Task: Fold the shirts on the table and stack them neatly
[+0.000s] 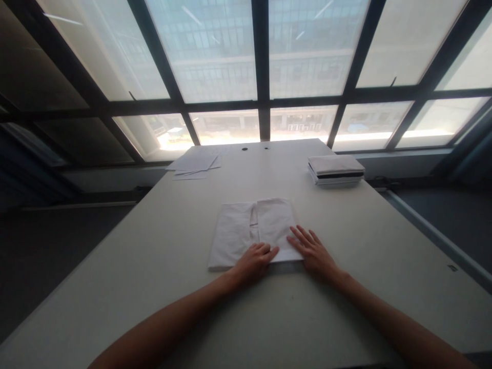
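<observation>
A folded white cloth [234, 225] lies flat on the white table in front of me. Its two side panels come toward the middle, with a narrow gap between them. My left hand [255, 259] is at the near edge of the cloth, around its middle. The fingers there are curled down onto the fabric, and the thumb points right. My right hand [311, 251] rests on the right edge of the cloth, palm down with its fingers spread.
On the white table [161, 266], a stack of folded cloths [335, 171] with a dark layer in it stands at the back right. Loose paper sheets [194, 163] lie at the back left. Beyond the far edge are large windows with dark frames [262, 66].
</observation>
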A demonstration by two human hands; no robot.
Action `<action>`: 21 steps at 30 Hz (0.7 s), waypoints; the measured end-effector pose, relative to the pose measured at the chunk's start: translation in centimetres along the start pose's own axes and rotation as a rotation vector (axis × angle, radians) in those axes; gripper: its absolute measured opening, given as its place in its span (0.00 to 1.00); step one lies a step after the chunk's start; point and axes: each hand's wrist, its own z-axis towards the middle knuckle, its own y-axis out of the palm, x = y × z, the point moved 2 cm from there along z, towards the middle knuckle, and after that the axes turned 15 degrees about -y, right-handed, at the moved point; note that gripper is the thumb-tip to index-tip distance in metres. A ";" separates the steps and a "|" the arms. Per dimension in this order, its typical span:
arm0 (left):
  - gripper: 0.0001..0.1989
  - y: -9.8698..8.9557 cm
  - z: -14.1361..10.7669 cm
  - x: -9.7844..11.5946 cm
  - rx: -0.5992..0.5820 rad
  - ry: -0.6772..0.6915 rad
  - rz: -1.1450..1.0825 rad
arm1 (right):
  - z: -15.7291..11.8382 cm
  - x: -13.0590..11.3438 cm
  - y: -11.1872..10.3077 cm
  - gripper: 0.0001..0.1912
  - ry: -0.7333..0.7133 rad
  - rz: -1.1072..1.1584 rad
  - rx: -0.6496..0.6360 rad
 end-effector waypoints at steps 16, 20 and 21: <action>0.21 -5.0 2.5 2.1 0.028 0.037 -0.041 | 5.9 2.2 -1.9 0.29 0.120 0.276 0.059; 0.18 -2.9 5.2 1.4 0.105 0.035 -0.104 | 10.7 4.0 0.5 0.30 0.203 0.266 -0.057; 0.19 -2.2 5.4 1.1 0.104 0.041 -0.106 | 11.1 4.7 1.1 0.30 0.230 0.244 -0.074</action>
